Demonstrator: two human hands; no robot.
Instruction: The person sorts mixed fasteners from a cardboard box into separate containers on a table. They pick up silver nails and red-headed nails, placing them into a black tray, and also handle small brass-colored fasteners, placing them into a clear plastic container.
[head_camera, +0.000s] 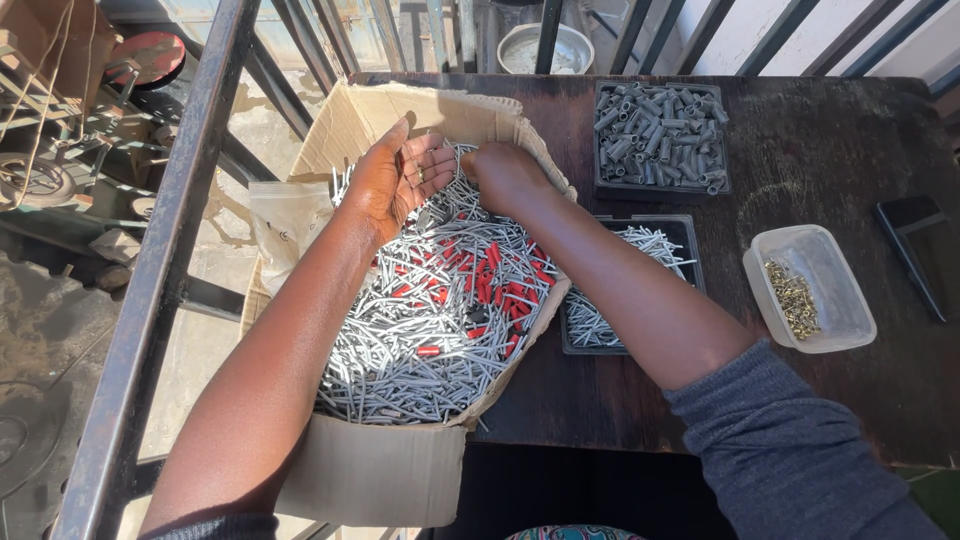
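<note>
A cardboard box (400, 470) at the table's left edge is full of thin grey pins (400, 350) mixed with short red pieces (495, 280). My left hand (395, 180) hovers palm-up over the box's far end, fingers spread, with a small item or two lying in the palm. My right hand (505, 175) reaches across beside it, fingers curled down into the pile, touching the left hand's fingertips. What the right fingers pinch is hidden.
A black tray (685, 235) with grey pins sits right of the box, partly under my right forearm. Another black tray (660, 135) holds short grey tubes. A clear plastic tub (810, 290) holds small brass pieces. A dark phone (915, 250) lies far right. Metal railing (170, 230) runs left.
</note>
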